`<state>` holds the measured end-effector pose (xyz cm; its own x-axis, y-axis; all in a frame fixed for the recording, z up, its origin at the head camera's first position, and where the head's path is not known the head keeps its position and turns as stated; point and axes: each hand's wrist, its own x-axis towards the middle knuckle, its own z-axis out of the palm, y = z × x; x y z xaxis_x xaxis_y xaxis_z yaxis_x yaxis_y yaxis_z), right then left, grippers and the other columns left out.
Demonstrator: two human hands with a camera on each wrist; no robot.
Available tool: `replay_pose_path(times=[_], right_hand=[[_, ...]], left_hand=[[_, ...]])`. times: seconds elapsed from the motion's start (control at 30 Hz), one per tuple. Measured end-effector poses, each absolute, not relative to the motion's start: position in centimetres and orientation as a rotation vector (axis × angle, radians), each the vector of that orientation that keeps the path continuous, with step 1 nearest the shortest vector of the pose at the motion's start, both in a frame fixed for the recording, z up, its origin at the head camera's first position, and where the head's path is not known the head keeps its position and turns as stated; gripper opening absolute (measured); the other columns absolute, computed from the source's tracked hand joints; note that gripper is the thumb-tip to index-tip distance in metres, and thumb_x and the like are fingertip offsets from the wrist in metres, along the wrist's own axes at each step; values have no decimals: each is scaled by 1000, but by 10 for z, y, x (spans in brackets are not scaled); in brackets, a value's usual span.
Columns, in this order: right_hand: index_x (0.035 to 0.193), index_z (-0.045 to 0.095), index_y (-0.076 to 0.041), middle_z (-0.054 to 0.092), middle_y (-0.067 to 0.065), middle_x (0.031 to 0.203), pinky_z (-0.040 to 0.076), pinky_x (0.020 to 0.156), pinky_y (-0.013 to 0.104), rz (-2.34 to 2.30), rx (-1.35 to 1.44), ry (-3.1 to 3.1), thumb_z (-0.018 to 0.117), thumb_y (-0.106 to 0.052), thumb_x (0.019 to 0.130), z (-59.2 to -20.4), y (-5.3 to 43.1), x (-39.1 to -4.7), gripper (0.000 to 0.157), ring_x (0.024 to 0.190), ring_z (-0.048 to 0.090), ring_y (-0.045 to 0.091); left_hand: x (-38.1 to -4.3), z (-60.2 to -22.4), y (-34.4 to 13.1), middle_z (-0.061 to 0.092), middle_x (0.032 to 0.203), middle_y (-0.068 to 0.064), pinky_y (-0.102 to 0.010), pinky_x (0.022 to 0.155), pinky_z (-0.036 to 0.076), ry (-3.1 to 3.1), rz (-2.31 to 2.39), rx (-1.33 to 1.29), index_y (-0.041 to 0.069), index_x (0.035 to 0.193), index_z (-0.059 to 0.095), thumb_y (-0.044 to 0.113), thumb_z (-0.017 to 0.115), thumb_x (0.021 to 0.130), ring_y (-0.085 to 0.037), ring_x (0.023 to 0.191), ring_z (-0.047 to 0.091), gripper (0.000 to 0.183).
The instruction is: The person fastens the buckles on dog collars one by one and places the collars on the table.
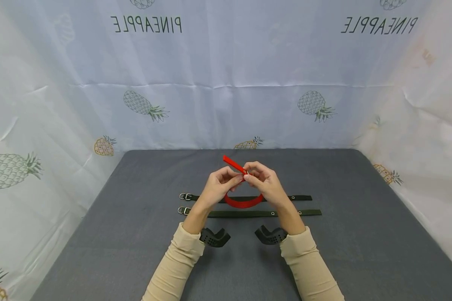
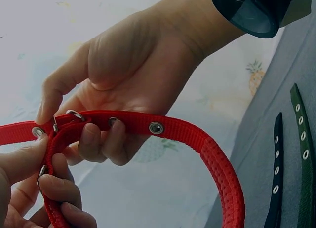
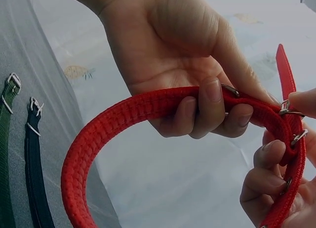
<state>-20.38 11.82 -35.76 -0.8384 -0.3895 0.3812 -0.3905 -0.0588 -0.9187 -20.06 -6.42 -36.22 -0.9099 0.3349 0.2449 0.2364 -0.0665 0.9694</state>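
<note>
A red padded collar [image 1: 244, 204] is bent into a loop above the table. Its pointed strap end [image 3: 283, 65] runs through the metal buckle [image 3: 285, 108] and sticks out past it. My left hand [image 1: 217, 187] grips the collar on the buckle side, with its thumb at the buckle. My right hand [image 1: 268, 186] has its fingers curled round the strap beside the buckle, and its thumb and forefinger pinch there. A metal-rimmed eyelet [image 2: 156, 128] shows along the strap on the right hand's side. Fingers partly hide the buckle.
Behind the forearms, a black collar [image 1: 302, 197] and a green collar [image 1: 231, 214] lie flat and side by side on the grey table [image 1: 135, 251], buckles to the left. A pale pineapple-print curtain [image 1: 226, 54] surrounds the table's back and sides.
</note>
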Motion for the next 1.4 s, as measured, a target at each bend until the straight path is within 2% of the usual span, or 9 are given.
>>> replay_pose_path(times=[0.3,0.5,0.6,0.73,0.83,1.03,1.13,1.27,1.4], right_hand=[[104,60,-25,54,-7,76,40,66,23,2138,911,-2142,57,-10,96,-357,118,-203,17,69,44,9],[104,63,-24,64,-12,84,48,70,22,2177,875,-2156,61,-11,94,-356,118,-203,17,73,53,7],[109,64,-13,67,-14,89,52,73,22,2164,853,-2185,62,-10,93,-356,117,-203,16,76,59,5],[116,59,5,67,-14,91,53,71,22,2148,836,-2205,58,-12,96,-357,117,-203,26,76,60,8],[116,59,5,67,-14,91,52,69,22,2160,809,-2193,54,-15,99,-357,117,-203,27,74,61,11],[123,54,7,65,-15,100,55,76,24,2166,780,-2221,48,-14,101,-356,122,-205,30,82,64,10],[126,51,7,63,-15,104,54,82,23,2159,747,-2266,46,-12,101,-354,124,-204,31,89,62,8],[126,53,5,62,-4,110,51,87,23,2042,675,-2338,44,-13,102,-350,123,-201,31,94,58,4],[125,54,4,59,17,116,48,91,24,1880,623,-2365,40,-13,104,-348,117,-198,31,98,55,2]], left_hand=[[-198,-359,-67,62,83,15,-21,65,44,2080,2135,620,-7,102,58,14,62,94,-9,67,50,23],[-199,-359,-69,62,86,14,-22,68,46,2118,2120,582,-7,105,59,11,63,93,-7,70,52,22],[-200,-360,-70,61,85,13,-21,68,45,2165,2091,529,-7,106,59,8,62,93,-7,70,52,20],[-200,-359,-71,60,84,11,-22,70,44,2192,2058,503,-5,108,60,9,61,94,-13,73,50,20],[-201,-358,-73,61,90,8,-22,73,45,2184,2047,542,-3,111,60,11,60,95,-13,77,52,21],[-201,-357,-74,64,110,-16,-21,86,54,2165,2035,692,-4,114,59,7,62,93,-6,91,63,24],[-201,-357,-74,63,114,-26,-21,85,55,2211,2009,771,-5,112,60,4,63,91,-4,89,65,23],[-201,-357,-73,67,108,-26,-20,75,56,2345,1943,830,-4,106,62,3,67,88,-3,80,64,20],[-200,-358,-70,69,104,-23,-19,72,54,2468,1877,842,-2,106,63,4,70,86,-16,80,67,22]])
